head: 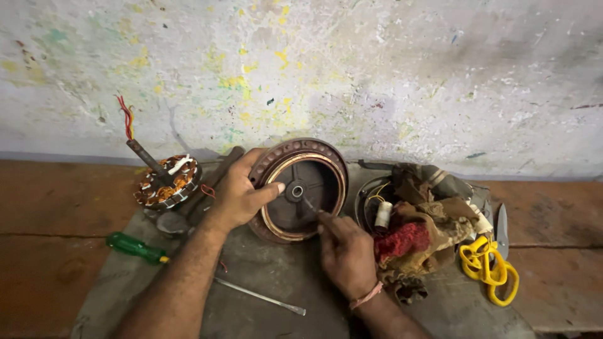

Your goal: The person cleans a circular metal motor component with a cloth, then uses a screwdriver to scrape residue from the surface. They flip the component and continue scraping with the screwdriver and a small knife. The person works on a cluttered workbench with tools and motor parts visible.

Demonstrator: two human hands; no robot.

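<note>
A round brown motor housing [317, 164] with a copper-coloured inner ring stands tilted on edge on a grey cloth. My left hand [237, 190] grips its left rim, thumb inside near the central bearing hole [296, 191]. My right hand [345, 248] holds a thin metal tool [310, 205] whose tip points at the hub beside that hole. A wound copper stator [167, 181] with a shaft and red and yellow wires lies to the left of my left hand.
A green-handled screwdriver [135, 247] lies under my left forearm, its long blade [260, 297] reaching right. Rags and a thread spool [383, 214] pile at right, beside a yellow cord [490, 263] and a knife blade [501, 225]. A stained wall stands behind.
</note>
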